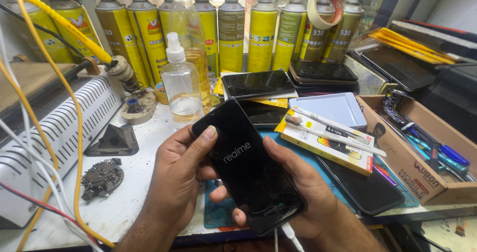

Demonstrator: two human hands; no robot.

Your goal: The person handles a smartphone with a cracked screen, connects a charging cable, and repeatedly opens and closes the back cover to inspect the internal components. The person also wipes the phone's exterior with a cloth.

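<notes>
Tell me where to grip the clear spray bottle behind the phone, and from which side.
Grip the clear spray bottle around its straight round body, below the white nozzle, probably from the front right. It stands upright; a taller bottle crowds it behind and the cable stand sits to its left. The left hand and right hand both hold the cracked phone.

Left hand cupped, thumb stretched out, right hand palm-up, fingers curled, forearms low
</notes>
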